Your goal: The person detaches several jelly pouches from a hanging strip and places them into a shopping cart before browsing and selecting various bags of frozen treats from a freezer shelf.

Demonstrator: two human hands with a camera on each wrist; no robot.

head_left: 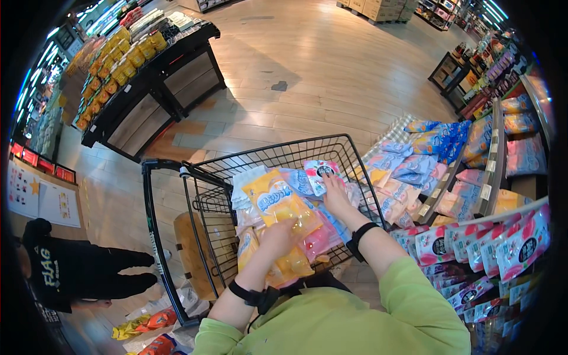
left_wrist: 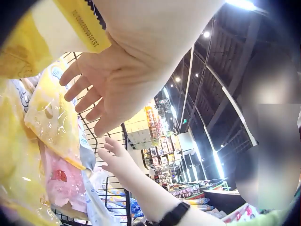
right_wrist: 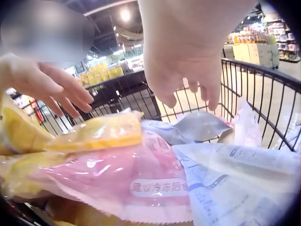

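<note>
In the head view my left hand (head_left: 278,238) is over a yellow snack bag (head_left: 283,204) in the shopping cart (head_left: 260,152). Its fingers are extended, and a yellow bag's serrated edge (left_wrist: 96,42) overlaps the thumb side in the left wrist view. Farther right, my right hand (head_left: 336,198) reaches down to a white bag with pink and a dark round label (head_left: 316,170), fingertips overlapping it. The right wrist view shows its fingers (right_wrist: 212,96) hanging loosely above the heap. Below lie a pink bag (right_wrist: 117,176) and a pale blue bag (right_wrist: 235,188).
Bagged snacks (head_left: 414,157) are heaped right of the cart, beside shelves with hanging bags (head_left: 523,242). A display stand of yellow jars (head_left: 133,59) stands at upper left. A person in black (head_left: 77,263) is left of the cart handle (head_left: 155,236).
</note>
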